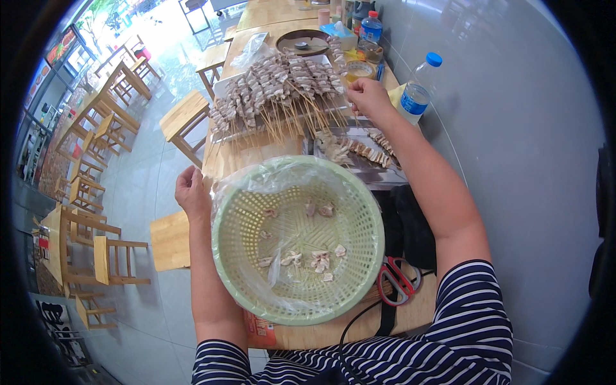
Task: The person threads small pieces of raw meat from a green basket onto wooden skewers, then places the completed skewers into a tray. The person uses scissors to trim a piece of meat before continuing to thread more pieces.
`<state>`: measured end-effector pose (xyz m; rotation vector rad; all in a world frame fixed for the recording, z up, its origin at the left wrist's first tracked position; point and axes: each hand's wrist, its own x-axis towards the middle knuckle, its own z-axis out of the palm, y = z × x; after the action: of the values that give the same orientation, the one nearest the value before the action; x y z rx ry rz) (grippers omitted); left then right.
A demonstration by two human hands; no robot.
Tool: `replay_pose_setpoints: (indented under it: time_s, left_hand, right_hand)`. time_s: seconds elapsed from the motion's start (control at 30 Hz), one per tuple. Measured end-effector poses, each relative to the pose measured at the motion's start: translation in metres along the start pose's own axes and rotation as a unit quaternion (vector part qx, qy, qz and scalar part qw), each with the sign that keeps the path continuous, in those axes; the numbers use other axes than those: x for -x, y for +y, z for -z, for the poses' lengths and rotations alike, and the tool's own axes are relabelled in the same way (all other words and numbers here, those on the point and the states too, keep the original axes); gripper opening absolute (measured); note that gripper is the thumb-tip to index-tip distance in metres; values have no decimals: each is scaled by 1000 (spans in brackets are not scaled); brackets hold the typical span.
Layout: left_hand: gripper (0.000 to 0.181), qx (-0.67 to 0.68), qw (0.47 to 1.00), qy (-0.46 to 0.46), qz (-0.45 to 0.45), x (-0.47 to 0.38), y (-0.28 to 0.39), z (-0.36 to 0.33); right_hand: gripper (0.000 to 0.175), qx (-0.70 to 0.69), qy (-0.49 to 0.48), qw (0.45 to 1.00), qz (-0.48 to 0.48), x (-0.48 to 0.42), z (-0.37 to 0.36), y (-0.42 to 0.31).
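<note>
My right hand [369,100] is pinched on the lower part of a meat skewer [338,55], held upright beside the pile. Skewers of folded meat [274,82] lie heaped on a white tray [224,86], their bamboo ends towards me. My left hand [191,188] is raised with curled fingers at the table's left edge, beside the basket; whether it holds anything cannot be told. Before me stands a green plastic basket [220,240] lined with clear film, with several small meat pieces [320,260] at its bottom. More threaded meat [368,153] lies on a metal tray [373,177] behind the basket.
Red-and-grey scissors [400,281] lie right of the basket, near a black cable [353,320]. Along the wall stand a water bottle [417,94], a tape roll [360,71] and a tissue box [340,34]. A round dark tray [302,41] holds a spoon. Wooden stools [185,115] stand at left.
</note>
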<state>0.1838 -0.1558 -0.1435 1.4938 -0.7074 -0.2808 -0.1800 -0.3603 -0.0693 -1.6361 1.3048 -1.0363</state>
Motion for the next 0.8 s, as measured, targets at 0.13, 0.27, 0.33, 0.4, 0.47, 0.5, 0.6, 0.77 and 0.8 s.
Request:
replay_pose_setpoints:
  time_s: [0.13, 0.27, 0.33, 0.4, 0.47, 0.5, 0.6, 0.77, 0.8]
  left_hand:
    - [20, -34, 999, 3, -14, -1, -2, 1]
    - [20, -26, 1000, -10, -6, -3, -5, 3]
    - [20, -25, 1000, -15, -1, -4, -7, 3]
    - [20, -21, 1000, -17, -4, -4, -8, 3]
    - [20, -14, 1000, -17, -4, -3, -8, 3]
    - [20, -8, 1000, -16, -2, -3, -8, 3]
    - [20, 3, 1000, -16, 3, -2, -6, 2]
    - [19, 12, 1000, -17, 3, -1, -4, 1]
    - [19, 10, 1000, -16, 4, -1, -4, 1]
  right_hand:
    - [11, 38, -43, 998, -36, -3, 3, 8]
    - [10, 66, -74, 993, -64, -4, 0, 9]
    - [11, 74, -75, 992, -73, -6, -2, 9]
    - [12, 85, -75, 990, -82, -9, -5, 9]
    - [13, 123, -75, 988, -61, -13, -7, 11]
    - [14, 143, -72, 985, -60, -14, -7, 11]
    - [16, 167, -74, 982, -49, -15, -8, 12]
    - [18, 232, -55, 971, -7, -11, -8, 8]
    - [19, 233, -55, 971, -14, -10, -8, 7]
